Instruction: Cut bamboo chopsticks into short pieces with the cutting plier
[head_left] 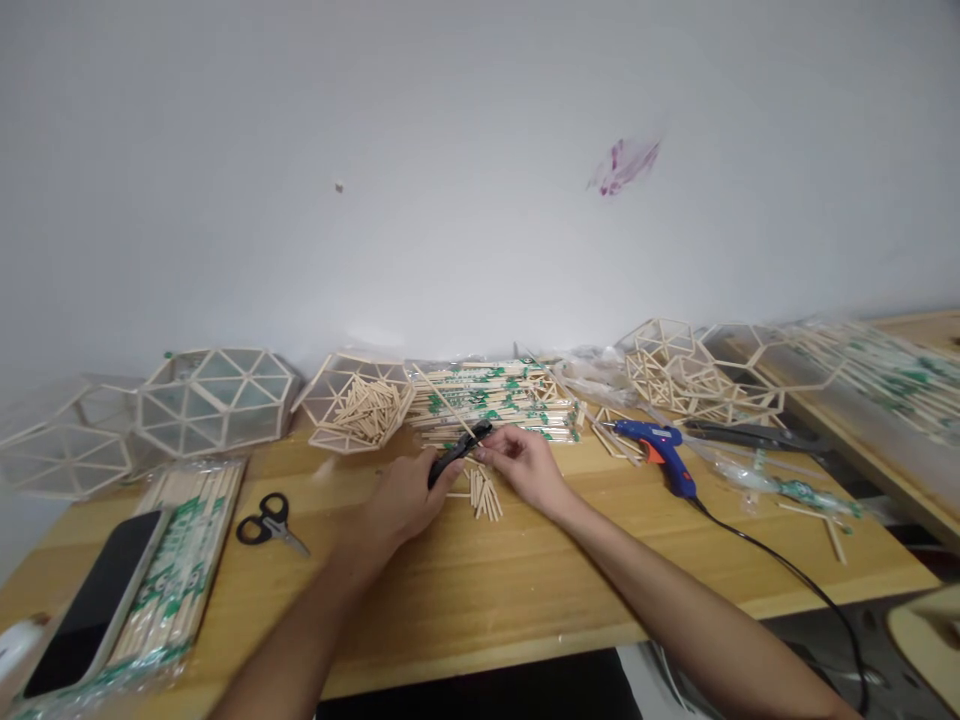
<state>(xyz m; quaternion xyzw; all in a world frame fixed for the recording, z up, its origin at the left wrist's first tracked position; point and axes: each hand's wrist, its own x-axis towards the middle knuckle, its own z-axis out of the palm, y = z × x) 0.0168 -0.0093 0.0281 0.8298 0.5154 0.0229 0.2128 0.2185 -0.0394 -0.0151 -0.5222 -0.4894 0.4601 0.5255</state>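
Note:
My left hand (401,505) is closed around a black-handled hand tool that looks like pliers (448,465), its head pointing up and right. A thin wooden stick (448,402) slants across the tool's head. My right hand (523,462) pinches the stick's lower end beside the tool, the fingertips close to its jaws. Whether the jaws touch the stick is too small to tell. Just below both hands, a small pile of short cut sticks (485,494) lies on the wooden table (487,610).
Behind the hands are wrapped chopsticks (495,395) and a stick-framed bowl (319,410) of short pieces. Domes of sticks (217,395), scissors (271,524) and a phone (97,600) are left. Rightward lie a blue glue gun (667,450), its cord (780,555) and more frames (694,375).

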